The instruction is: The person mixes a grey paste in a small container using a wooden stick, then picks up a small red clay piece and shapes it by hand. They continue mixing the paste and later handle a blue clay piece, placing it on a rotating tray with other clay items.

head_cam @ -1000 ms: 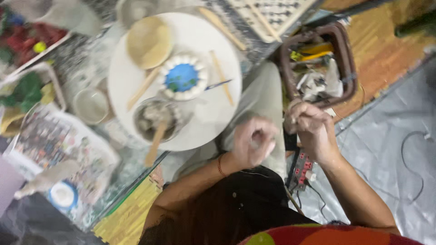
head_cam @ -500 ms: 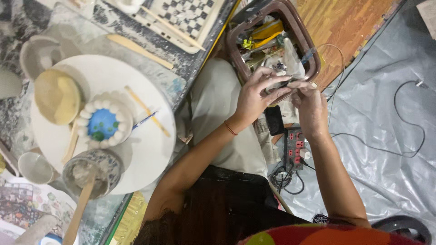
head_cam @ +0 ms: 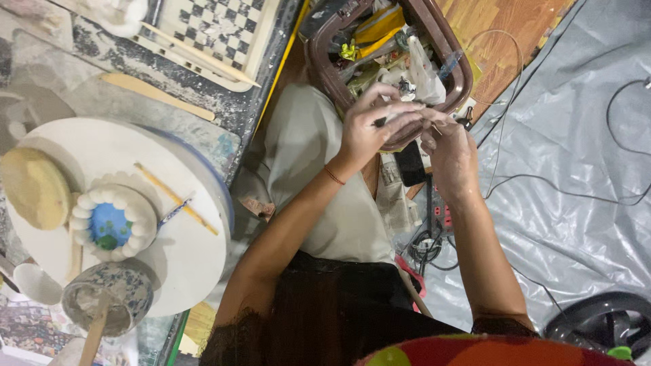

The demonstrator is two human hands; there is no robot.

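Both hands met over the brown basket [head_cam: 325, 68], the left hand [head_cam: 369, 125] pinching a small dark tool [head_cam: 381, 122] in its fingers, the right hand [head_cam: 451, 152] curled beside it, while the blue painted dish [head_cam: 112, 224] sat unfinished on the round board [head_cam: 183, 257].

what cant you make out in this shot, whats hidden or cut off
Head view, the only one:
- The small item between the left hand and right hand: the fingers cover it and it is too small to name.
- The brown basket: its top is cut off by the frame edge, and its contents are a jumble.
- The speckled cup: its stick runs off the bottom edge.
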